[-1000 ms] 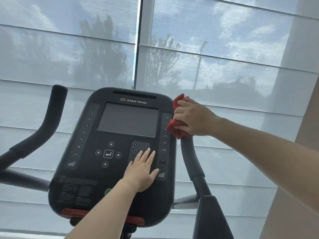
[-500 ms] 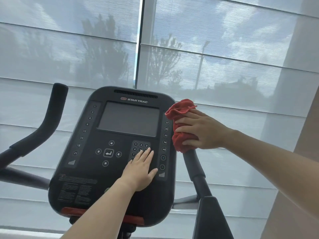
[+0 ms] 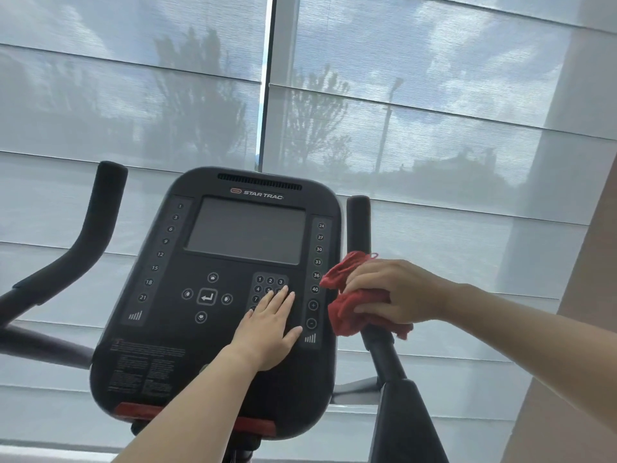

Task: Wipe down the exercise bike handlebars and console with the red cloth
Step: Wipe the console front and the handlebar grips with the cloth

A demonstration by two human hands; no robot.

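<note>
Your right hand grips the cloth round the right bar, beside the console; your left hand lies flat on the keypad. Cloth looks soft and light, so bunch it in your palm

A red cloth against black handlebars, a black console with white numerals, pale grey blinds.
</note>
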